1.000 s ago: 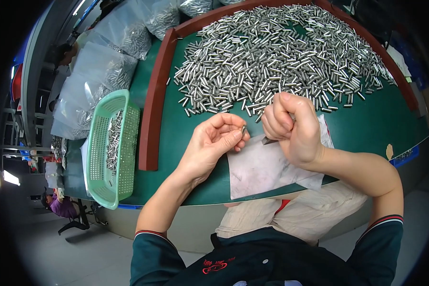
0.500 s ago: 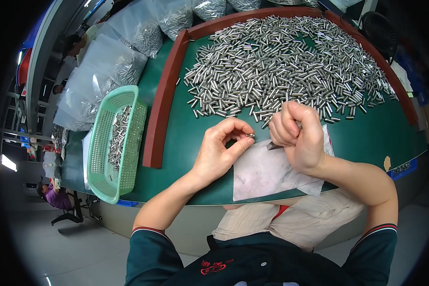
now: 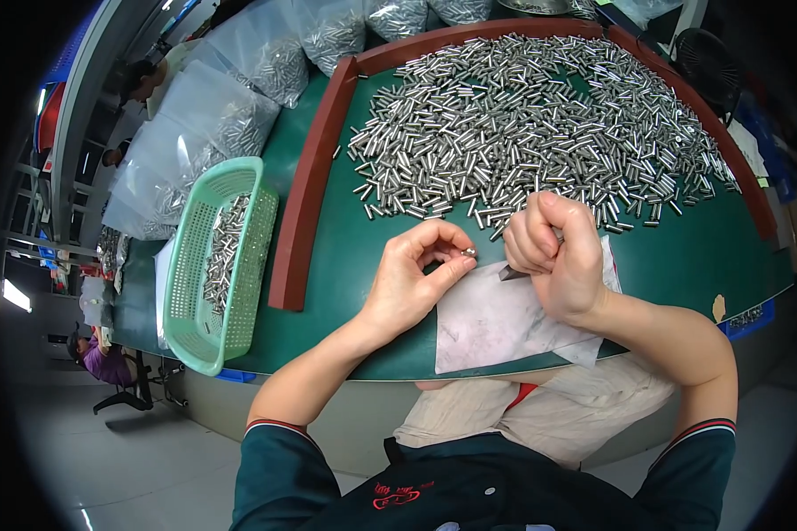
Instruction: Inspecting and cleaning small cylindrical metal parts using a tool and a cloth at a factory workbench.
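Note:
Between the thumb and forefinger of my left hand (image 3: 416,274) I pinch a small shiny metal pin (image 3: 468,252), mostly covered by the fingertips. My right hand (image 3: 555,252), curled into a fist just to the right, grips a dark grey flat-sided tool (image 3: 510,273). Only the tool's tip shows below the fist, so its kind cannot be made out. Under both hands lies a smudged white cloth or sheet (image 3: 483,332). Beyond them spreads a large heap of short metal pins (image 3: 522,124) on the green table (image 3: 363,265).
Dark red wooden rails (image 3: 305,212) border the heap. A light green perforated basket (image 3: 195,341) holding more pins stands at left. Clear plastic bags of metal parts (image 3: 221,124) line the far left. A black fan (image 3: 707,62) stands at far right; two other people are at left.
Both hands keep nearly the same pose and grip. The whole view has shifted very slightly; nothing on the table has visibly moved.

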A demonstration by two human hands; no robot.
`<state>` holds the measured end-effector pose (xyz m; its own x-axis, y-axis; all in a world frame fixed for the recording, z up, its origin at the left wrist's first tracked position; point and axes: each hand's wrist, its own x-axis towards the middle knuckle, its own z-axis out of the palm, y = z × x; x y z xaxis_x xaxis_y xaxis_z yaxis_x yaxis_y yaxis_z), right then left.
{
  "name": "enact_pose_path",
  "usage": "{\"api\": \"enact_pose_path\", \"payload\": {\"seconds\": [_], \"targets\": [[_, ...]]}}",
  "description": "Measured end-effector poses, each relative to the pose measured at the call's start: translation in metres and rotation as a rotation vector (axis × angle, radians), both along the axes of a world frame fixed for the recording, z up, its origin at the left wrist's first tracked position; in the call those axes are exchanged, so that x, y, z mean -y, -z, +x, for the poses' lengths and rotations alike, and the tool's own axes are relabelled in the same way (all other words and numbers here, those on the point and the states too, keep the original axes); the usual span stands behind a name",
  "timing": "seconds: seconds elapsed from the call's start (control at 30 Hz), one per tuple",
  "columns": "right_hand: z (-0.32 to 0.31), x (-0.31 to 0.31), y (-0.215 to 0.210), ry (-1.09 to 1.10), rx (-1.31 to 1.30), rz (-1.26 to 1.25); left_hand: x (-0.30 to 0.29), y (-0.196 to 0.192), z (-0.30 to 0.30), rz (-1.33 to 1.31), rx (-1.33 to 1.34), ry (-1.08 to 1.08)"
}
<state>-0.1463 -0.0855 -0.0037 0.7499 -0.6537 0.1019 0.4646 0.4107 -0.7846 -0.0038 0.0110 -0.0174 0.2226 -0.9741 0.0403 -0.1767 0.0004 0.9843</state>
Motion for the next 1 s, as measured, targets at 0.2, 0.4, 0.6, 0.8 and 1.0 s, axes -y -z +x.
{"api": "enact_pose_path", "payload": {"seconds": [0.2,0.4,0.6,0.8,1.0], "targets": [[-0.002,0.002,0.000,-0.032,0.022,0.033,0.000,-0.012,0.011,0.235,-0.651,0.051],[-0.001,0.003,0.000,-0.037,0.023,0.045,0.002,-0.014,0.019,0.295,-0.813,0.029],[0.000,0.003,0.001,-0.043,0.030,0.052,0.001,-0.016,0.020,0.302,-0.838,0.019],[-0.001,0.002,0.002,-0.030,0.029,0.072,-0.001,-0.017,0.035,0.135,-0.835,-0.052],[0.000,0.000,-0.001,-0.019,0.012,0.053,-0.009,-0.023,0.079,-0.032,0.296,-0.407]]}}
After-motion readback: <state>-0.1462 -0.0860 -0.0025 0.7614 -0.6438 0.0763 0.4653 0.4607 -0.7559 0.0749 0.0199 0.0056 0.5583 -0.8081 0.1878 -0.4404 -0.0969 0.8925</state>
